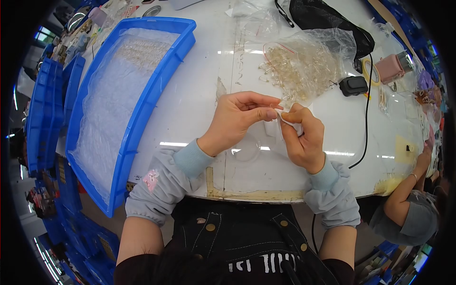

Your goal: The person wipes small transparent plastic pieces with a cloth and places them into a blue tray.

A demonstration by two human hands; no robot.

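Over the white table, both my hands meet near the middle. My left hand has its thumb and forefinger pinched on something too small to make out. Curled fingers of my right hand hold a white cloth-like piece, its tips touching the left fingertips. Just beyond the hands lies a clear plastic bag with many small clear pieces spilling from it. To the left stands a blue tray lined with clear film, with rows of similar small pieces at its far end.
A black mesh bag, a black device with a cable, a tape roll and a pink object lie at the right. Stacked blue trays stand far left. Another person's arm is at the right edge.
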